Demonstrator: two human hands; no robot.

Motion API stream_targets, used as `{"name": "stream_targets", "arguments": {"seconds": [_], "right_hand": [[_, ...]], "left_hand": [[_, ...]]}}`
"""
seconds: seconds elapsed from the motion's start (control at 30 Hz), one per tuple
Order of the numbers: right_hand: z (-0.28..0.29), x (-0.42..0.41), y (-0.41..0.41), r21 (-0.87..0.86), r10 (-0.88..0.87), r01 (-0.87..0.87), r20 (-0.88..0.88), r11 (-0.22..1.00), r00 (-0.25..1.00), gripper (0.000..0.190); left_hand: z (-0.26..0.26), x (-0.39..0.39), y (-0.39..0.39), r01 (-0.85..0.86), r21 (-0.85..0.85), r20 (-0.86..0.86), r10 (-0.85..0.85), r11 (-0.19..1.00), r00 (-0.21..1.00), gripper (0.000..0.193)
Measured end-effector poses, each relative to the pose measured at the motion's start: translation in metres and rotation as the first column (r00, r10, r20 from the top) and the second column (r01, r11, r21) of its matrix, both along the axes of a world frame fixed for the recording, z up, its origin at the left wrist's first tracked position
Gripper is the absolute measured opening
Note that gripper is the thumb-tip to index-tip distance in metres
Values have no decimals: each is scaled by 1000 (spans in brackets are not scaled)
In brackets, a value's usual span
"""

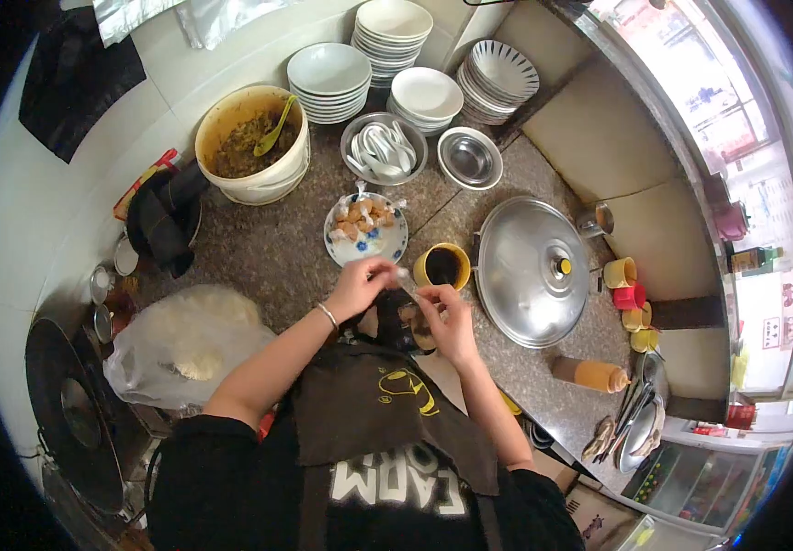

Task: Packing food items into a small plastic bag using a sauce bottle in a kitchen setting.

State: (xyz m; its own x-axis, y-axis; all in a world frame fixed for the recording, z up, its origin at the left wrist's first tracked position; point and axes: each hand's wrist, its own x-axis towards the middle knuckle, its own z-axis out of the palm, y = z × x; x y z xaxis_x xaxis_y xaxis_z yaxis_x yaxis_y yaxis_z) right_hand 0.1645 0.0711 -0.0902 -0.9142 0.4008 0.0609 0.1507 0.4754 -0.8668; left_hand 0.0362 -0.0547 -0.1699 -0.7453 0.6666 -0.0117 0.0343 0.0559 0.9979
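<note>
Both hands meet over the counter's near edge, between a small clear plastic bag [407, 281] and my apron. My left hand [362, 282] pinches one end of the bag between thumb and fingers. The other end is pinched by my right hand [448, 320]. Just beyond my left hand, a blue-patterned plate [374, 246] carries small plastic-wrapped portions of a brown food [363, 215]. A yellow cup [464, 265] of dark liquid stands just beyond my right hand. What the bag contains is too small to tell.
A tub [259, 182] of chopped food with a green spoon, a bowl of white spoons [383, 148] and stacked bowls [329, 69] stand farther back. Right are a large metal lid [527, 275], a squeeze bottle [589, 374] and tongs. Left lie a plastic bag of dough-like stuff [190, 344] and a wok [72, 413].
</note>
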Motion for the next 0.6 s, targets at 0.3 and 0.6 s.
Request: {"name": "stream_targets", "arguments": {"seconds": [0.3,0.6], "right_hand": [[-14,10,3,-246,19,18,145,969,989,27],[-40,73,40,-221,-247,280,168,934,954,25]], "left_hand": [[-45,-76,11,-483,-157,-355,406,862,842,19],[94,-208,-84,-675,207,-669,606,708,431,11]]}}
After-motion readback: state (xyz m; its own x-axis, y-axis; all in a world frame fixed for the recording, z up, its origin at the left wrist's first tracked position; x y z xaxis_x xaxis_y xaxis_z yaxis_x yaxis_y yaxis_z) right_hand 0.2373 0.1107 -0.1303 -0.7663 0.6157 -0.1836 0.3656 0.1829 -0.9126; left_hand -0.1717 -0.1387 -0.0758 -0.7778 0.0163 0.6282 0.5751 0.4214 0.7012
